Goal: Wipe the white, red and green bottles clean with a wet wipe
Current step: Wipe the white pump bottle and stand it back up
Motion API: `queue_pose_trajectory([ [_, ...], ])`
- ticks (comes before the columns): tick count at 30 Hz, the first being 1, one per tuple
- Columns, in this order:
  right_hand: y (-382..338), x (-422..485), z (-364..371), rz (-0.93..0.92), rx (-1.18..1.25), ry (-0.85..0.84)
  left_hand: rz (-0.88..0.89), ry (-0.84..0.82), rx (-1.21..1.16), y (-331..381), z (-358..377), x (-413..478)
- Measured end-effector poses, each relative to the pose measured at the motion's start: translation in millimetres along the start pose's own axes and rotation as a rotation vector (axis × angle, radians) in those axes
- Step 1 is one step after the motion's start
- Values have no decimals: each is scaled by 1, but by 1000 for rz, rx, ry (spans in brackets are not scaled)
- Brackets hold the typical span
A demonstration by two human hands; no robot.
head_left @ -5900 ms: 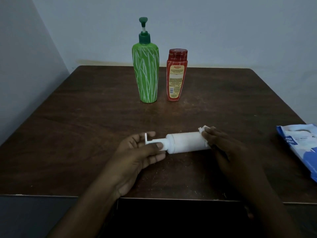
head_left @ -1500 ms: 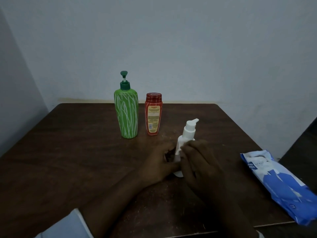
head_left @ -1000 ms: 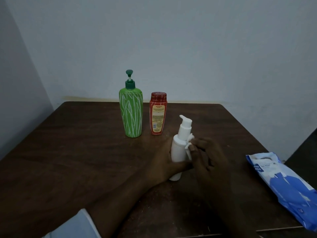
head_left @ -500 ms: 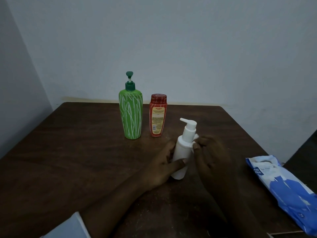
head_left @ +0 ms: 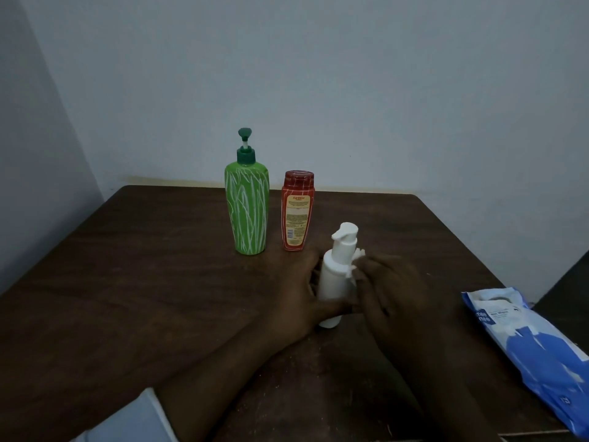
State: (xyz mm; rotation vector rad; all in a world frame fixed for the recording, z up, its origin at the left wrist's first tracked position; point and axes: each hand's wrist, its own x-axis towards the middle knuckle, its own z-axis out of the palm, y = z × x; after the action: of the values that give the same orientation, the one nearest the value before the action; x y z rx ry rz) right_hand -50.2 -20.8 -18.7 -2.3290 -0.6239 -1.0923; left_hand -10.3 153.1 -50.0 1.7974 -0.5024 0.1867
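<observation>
The white pump bottle (head_left: 336,275) stands slightly tilted on the brown table (head_left: 143,282), its base on the wood. My left hand (head_left: 302,301) wraps around its lower body from the left. My right hand (head_left: 392,288) presses a crumpled white wet wipe (head_left: 356,261) against the bottle's right shoulder, just under the pump. Behind them the green pump bottle (head_left: 248,208) and the red bottle (head_left: 297,212) stand upright side by side, untouched.
A blue and white pack of wet wipes (head_left: 526,349) lies at the table's right edge. Pale walls close in behind and on the left. A dark gap opens beyond the table's right side. Small crumbs speckle the wood near me.
The white bottle has turned, so its pump spout now faces left and toward me. My right hand with the wipe has stayed at the bottle's shoulder, shifting slightly down.
</observation>
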Motion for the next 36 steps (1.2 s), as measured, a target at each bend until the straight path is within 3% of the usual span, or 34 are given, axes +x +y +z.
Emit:
queue_pose_trajectory([
  [9,2,2,1,52,67,8,-47,-188,-27,3,-6,-3],
  [16,-29,-6,7,-121,60,16,-66,-211,-47,6,-16,-8],
  [19,-34,-6,14,-215,10,-30,-51,-91,240,21,7,-14],
  [20,-34,-5,14,-224,-4,-38,-7,66,339,24,13,-18],
  [21,-32,-5,13,-218,-8,-39,10,148,356,25,15,-19],
  [22,-29,-4,12,-204,-8,-31,20,145,218,23,14,-15],
  [24,-23,-4,8,-158,-9,6,-41,-99,-53,17,3,-6],
  [29,-5,3,-1,46,-8,19,-50,-115,-103,13,-4,-4],
  [34,-6,27,-3,499,460,-32,-69,-156,-101,13,-9,-3],
  [36,5,38,0,583,653,-136,-51,-180,-93,15,-8,-3],
])
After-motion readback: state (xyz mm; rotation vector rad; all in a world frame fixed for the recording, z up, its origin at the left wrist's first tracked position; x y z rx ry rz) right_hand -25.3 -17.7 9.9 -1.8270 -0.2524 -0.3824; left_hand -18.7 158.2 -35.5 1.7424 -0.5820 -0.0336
